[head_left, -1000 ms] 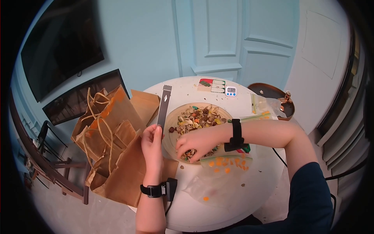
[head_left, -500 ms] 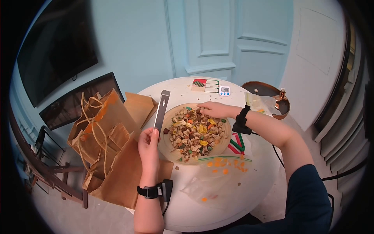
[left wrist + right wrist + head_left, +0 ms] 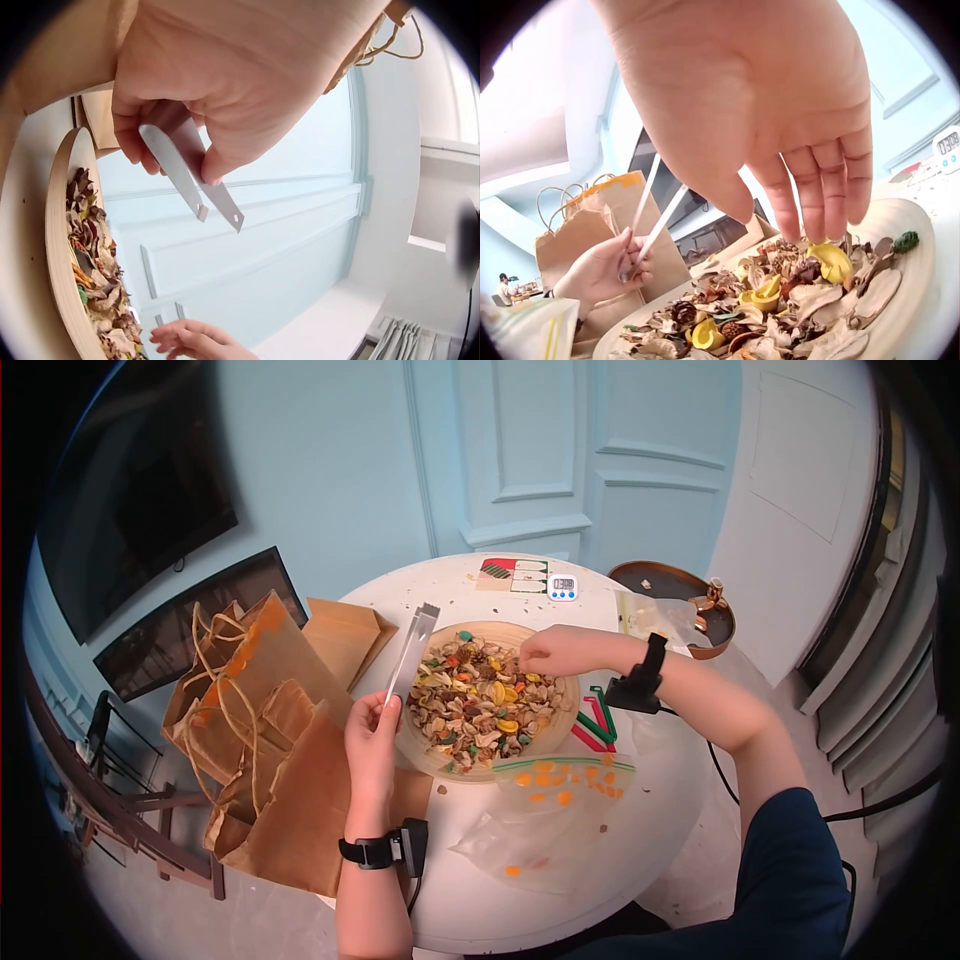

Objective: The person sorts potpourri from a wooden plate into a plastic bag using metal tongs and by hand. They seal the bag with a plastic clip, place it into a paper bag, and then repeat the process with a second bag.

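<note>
In the head view my left hand point(image 3: 370, 748) pinches metal tongs point(image 3: 412, 655) near their bend, with the toothed tips pointing up and away. Seen from the left wrist, the two arms of the tongs point(image 3: 174, 161) stand slightly apart with nothing between them. A wide, pale wooden bowl point(image 3: 416, 753) is filled with dried potpourri point(image 3: 480, 710): petals, small cones, yellow and green pieces. Over its far right side hovers my right hand point(image 3: 548, 650). The right wrist view shows its loosely extended fingers point(image 3: 814, 191) pointing down, close over yellow pieces point(image 3: 831, 262), holding nothing.
Brown paper bags point(image 3: 290, 790) stand left of the bowl. Nearer me lies a clear zip bag point(image 3: 540, 830) with orange pieces; red and green clips point(image 3: 598, 722) lie beside the bowl. Behind are a timer point(image 3: 562, 588) and a card point(image 3: 512, 575). A round tray point(image 3: 640, 572) sits at right.
My right hand has left the potpourri at the bowl's near side, moved to its far edge, then come slightly back over its right side. The left hand still holds the tongs, now tilted more rightward.
</note>
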Tool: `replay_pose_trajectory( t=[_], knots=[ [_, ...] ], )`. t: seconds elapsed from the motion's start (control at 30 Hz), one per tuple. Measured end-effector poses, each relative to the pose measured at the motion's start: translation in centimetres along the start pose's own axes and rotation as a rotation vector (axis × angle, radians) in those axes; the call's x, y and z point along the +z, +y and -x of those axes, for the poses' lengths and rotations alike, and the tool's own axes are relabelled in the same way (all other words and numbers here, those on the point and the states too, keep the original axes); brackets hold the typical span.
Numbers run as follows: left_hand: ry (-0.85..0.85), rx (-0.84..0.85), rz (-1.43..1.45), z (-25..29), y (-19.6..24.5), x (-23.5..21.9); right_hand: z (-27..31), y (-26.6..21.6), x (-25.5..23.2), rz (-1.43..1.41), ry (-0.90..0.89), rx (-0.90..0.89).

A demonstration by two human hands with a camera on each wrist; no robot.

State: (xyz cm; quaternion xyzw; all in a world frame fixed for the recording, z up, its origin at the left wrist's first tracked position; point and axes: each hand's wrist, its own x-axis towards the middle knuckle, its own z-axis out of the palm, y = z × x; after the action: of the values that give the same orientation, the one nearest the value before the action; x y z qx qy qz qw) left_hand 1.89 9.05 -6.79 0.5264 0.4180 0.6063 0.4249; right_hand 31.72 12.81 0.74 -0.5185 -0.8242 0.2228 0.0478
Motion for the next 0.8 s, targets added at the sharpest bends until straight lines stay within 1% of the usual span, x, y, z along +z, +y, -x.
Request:
replay_pose_trajectory(
  t=[0.07, 0.13, 0.17, 0.23, 0.3, 0.37, 0.4, 0.43, 0.47, 0.5, 0.53, 0.57, 0.6, 0.67, 0.7, 0.73, 0.77, 0.8],
  knots=[
    [-0.035, 0.0, -0.05, -0.1, -0.4, -0.1, 1.5, -0.3, -0.5, 0.078, 0.026, 0.001],
    [-0.034, 0.123, -0.313, 0.1, -0.8, 0.0, 3.2, -1.3, -0.8, 0.054, 0.027, 0.006],
    [-0.038, 0.123, -0.313, 0.2, -0.8, 0.2, 3.7, -1.5, -0.8, 0.032, 0.027, 0.009],
    [-0.019, 0.248, -0.666, 0.7, -0.9, 0.5, 4.5, -1.4, -0.1, 0.027, 0.06, -0.005],
    [-0.04, 0.242, -0.675, 0.9, -0.8, 1.0, 5.0, -1.2, 0.9, 0.02, 0.099, -0.019],
    [-0.056, 0.243, -0.688, 0.9, -0.8, 1.3, 4.6, -0.9, 2.1, 0.075, 0.145, 0.041],
    [-0.09, 0.312, -0.636, 0.9, -0.8, 1.3, 4.3, -0.8, 2.6, 0.072, 0.15, 0.039],
    [-0.124, 0.381, -0.584, 0.8, -0.5, 1.4, 4.0, -0.9, 2.8, -0.07, 0.084, -0.008],
    [-0.124, 0.387, -0.586, 0.9, 0.0, 1.6, 3.8, -1.2, 3.1, -0.209, 0.017, -0.057],
    [-0.223, 0.282, -0.349, 1.4, 0.6, 2.0, 3.5, -1.8, 3.5, -0.209, 0.023, -0.059],
    [-0.32, 0.171, -0.11, 1.9, 1.3, 2.3, 3.5, -3.1, 3.8, -0.515, 0.025, -0.1],
    [-0.322, 0.173, -0.112, 2.4, 2.0, 2.7, 3.4, -4.4, 4.1, -0.821, 0.026, -0.139],
    [-0.376, 0.118, -0.039, 2.9, 2.7, 3.1, 3.2, -5.5, 4.4, -0.82, 0.029, -0.14],
    [-0.483, 0.005, 0.108, 3.6, 3.7, 3.6, 2.7, -7.5, 4.8, -1.146, 0.184, -0.257],
    [-0.547, -0.015, 0.176, 3.7, 3.8, 3.6, 2.2, -8.0, 4.8, -1.147, 0.185, -0.255],
    [-0.55, -0.017, 0.175, 3.9, 4.0, 3.9, 1.7, -8.4, 4.7, -1.202, 0.266, -0.269],
    [-0.514, 0.052, 0.13, 4.4, 4.3, 4.3, 1.7, -8.6, 4.6, -1.258, 0.352, -0.28],
    [-0.475, 0.121, 0.086, 4.7, 4.6, 4.5, 2.0, -8.6, 4.1, -1.261, 0.353, -0.276]
  ],
)
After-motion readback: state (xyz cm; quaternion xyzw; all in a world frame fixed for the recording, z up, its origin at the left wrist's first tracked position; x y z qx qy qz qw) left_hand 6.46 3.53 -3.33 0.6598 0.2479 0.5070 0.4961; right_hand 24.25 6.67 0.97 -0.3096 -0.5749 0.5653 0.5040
